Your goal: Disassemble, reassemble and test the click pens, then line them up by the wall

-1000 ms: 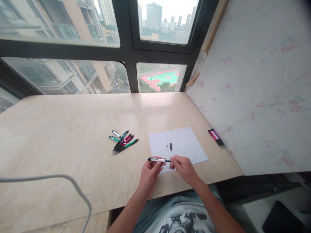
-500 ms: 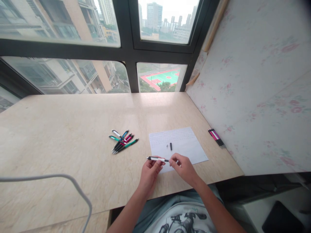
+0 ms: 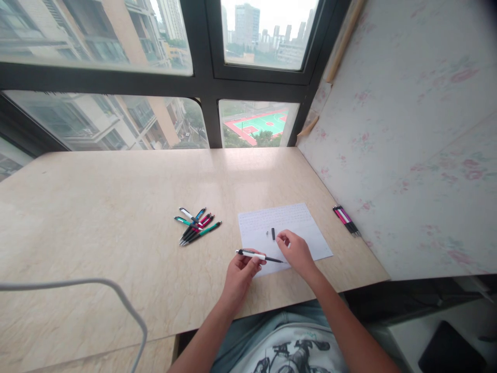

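Note:
My left hand (image 3: 241, 272) grips a white-barrelled pen (image 3: 254, 255) with a black clip end. A thin dark section with a fine tip sticks out of its right end, over the paper. Just right of a short black tube (image 3: 273, 234), which looks like a pen grip, is my right hand (image 3: 295, 253). Its thumb and forefinger are bent and slightly apart, with no object visible between them. A tiny metallic part (image 3: 267, 233) lies left of the tube. Both loose parts rest on the sheet of paper (image 3: 310, 233), which has faint handwriting.
A loose pile of several pens (image 3: 198, 228) lies left of the paper. More pens (image 3: 345, 221) lie side by side against the right wall (image 3: 407, 155). A grey cable (image 3: 116, 290) curves across the lower left. Windows rise behind the tabletop (image 3: 116, 207).
My right hand has left the pen and moved up beside the black tube. The pen's thin dark end now shows fully, and the pen tilts down slightly to the right.

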Demonstrator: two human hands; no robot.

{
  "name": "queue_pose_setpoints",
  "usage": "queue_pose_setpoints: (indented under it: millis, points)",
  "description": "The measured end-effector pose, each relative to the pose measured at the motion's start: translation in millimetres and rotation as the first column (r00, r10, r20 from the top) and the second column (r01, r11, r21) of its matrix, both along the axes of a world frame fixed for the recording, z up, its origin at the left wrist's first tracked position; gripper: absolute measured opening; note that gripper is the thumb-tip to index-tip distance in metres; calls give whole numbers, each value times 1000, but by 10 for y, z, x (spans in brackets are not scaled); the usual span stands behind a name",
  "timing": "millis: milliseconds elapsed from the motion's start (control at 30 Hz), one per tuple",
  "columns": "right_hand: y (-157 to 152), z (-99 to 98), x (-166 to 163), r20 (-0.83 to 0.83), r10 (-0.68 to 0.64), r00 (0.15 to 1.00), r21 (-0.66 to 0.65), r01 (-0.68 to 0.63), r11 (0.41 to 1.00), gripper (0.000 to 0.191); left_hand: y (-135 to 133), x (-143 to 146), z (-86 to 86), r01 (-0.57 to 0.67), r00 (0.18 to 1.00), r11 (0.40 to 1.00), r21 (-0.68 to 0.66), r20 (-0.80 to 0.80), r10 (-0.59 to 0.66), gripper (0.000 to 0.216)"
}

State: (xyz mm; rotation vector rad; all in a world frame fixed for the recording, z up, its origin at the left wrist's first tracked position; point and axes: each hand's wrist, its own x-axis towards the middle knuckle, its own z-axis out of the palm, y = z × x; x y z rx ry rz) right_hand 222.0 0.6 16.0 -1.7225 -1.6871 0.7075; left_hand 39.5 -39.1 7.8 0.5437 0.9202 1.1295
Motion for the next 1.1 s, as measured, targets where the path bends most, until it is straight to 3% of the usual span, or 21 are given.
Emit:
queue_pose_setpoints:
  millis: [67,167,333,433,533,667,867,1100]
  points:
    - [87,-57,-34,200,-71,977,105,50,993,15,10,-5,6,-19,1000,1000,-14,1,19,30]
    - [153,-125,-120,384,-109,917,129,63,990,18,24,-15,18,-31,999,999,-27,4,32,30]
    - [155,-157,-175,474,-114,873,83,85,993,4,39,-22,24,-32,999,999,-31,-1,32,29]
    - [144,-118,-75,357,-143,923,108,111,988,4,44,-29,29,-48,999,998,-38,-16,48,31]
    - [100,-36,93,86,-75,993,56,70,996,8,54,-50,34,-77,997,996,-43,-6,77,31]
    - [-39,72,274,-179,30,983,-64,-42,997,18,77,-88,25,-112,993,993,-32,20,113,30]
    - [-198,103,319,-311,64,948,-121,-107,987,20,105,-121,-9,-175,984,983,-48,19,176,31]
    - [-207,191,231,-332,79,940,-110,-122,986,18,98,-118,-2,-181,983,983,-41,15,182,28]
